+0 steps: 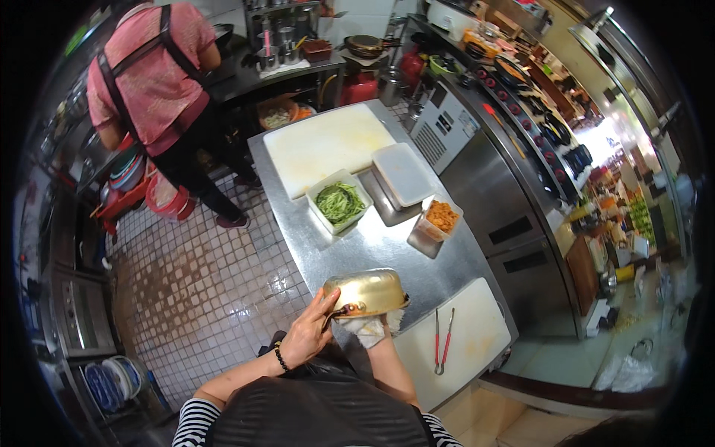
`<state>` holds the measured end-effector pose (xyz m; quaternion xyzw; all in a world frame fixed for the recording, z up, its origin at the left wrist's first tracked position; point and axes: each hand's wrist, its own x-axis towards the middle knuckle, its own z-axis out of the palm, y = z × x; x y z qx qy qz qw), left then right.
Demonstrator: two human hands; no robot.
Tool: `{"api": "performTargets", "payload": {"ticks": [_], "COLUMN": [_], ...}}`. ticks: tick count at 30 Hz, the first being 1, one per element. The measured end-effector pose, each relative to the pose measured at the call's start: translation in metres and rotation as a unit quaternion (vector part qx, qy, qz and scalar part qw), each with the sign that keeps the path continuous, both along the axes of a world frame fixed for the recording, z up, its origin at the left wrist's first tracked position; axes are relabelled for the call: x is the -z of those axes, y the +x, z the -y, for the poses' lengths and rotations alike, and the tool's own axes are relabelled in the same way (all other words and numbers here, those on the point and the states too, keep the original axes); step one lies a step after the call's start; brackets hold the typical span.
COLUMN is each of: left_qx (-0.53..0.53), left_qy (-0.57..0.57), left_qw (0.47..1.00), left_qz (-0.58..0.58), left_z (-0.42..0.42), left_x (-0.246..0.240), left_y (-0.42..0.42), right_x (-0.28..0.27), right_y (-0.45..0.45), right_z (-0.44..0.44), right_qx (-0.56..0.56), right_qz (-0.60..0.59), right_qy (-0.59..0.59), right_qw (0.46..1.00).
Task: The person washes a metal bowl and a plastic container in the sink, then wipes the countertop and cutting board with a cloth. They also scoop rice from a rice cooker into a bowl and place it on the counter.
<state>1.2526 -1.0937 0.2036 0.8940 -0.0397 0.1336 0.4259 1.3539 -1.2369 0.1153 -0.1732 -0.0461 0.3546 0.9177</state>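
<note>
A brass-coloured metal pot (366, 290) is tilted on its side at the near edge of the steel table (385, 246). My left hand (304, 335) grips it at its left side, by the dark handle. Beneath the pot, my right hand (380, 335) holds a white cloth (366, 329) against it; the fingers are mostly hidden. Red-handled tongs (442, 343) lie spread on a white cutting board (480, 329) to the right. Farther back stand a container of shredded green vegetable (339, 204) and a smaller one of orange food (442, 217).
A large white cutting board (329, 142) and a lidded container (403, 173) occupy the table's far part. A co-worker in a pink shirt (156, 78) stands back left, near a red bucket (169, 198). Steel cabinets (491, 201) and a stove line the right.
</note>
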Motion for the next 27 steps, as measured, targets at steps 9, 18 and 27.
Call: {"api": "performTargets", "payload": {"ticks": [9, 18, 27], "left_qx": [-0.073, -0.429, -0.375], "left_qy": [0.066, -0.354, -0.760], "left_qw": [0.993, 0.825, 0.521], "left_qz": [0.066, -0.098, 0.100], "left_z": [-0.052, -0.222, -0.356], "left_x": [-0.002, 0.034, 0.043], "left_y": [-0.028, -0.080, -0.174], "right_x": [0.004, -0.029, 0.032], "right_y": [-0.010, -0.002, 0.080], "right_z": [-0.017, -0.021, -0.105], "right_qx": [-0.107, -0.144, -0.279], "right_qz": [-0.015, 0.048, 0.608], "right_qy": [-0.010, -0.179, -0.735], "right_qw": [0.994, 0.972, 0.114]}}
